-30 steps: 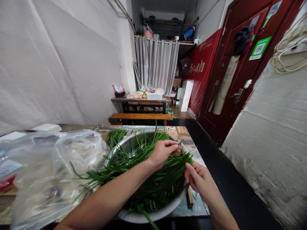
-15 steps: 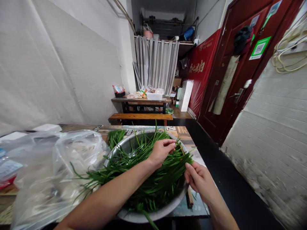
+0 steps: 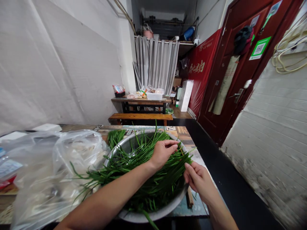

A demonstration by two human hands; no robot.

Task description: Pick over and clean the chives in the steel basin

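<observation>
Your right fingers [image 3: 188, 169] pinch the ends of the greens [image 3: 129, 163] at the right edge of the bowl [image 3: 177, 204], thumb against forefinger, the rest of your right hand [image 3: 199, 177] loosely curled. Your left fingers [image 3: 174, 148] are drawn together over the same ends, just inside the bowl's far right rim, near a thin yellowish strand [image 3: 181, 150]; whether your left hand [image 3: 161, 155] has caught a strand, I cannot tell. The greens heap the bowl and spill over its left and near rims. By my reading, you are at the step of picking through the stalk ends, one hand steadying the bunch while the other works. Your next move calls for a light, separate pinch by the left fingers and a steady right hold, so the lined-up ends don't scatter. Around the bowl, the tabletop [image 3: 182, 131] carries a smaller bunch [image 3: 115, 137] just beside the far left rim, a clear plastic bag [image 3: 81, 159] to the left, and a bundle of sticks [image 3: 190, 197] by the near right rim. Beyond the bowl are a bench [image 3: 141, 117] and a white tub [image 3: 154, 95] on another tabletop [image 3: 117, 99].
</observation>
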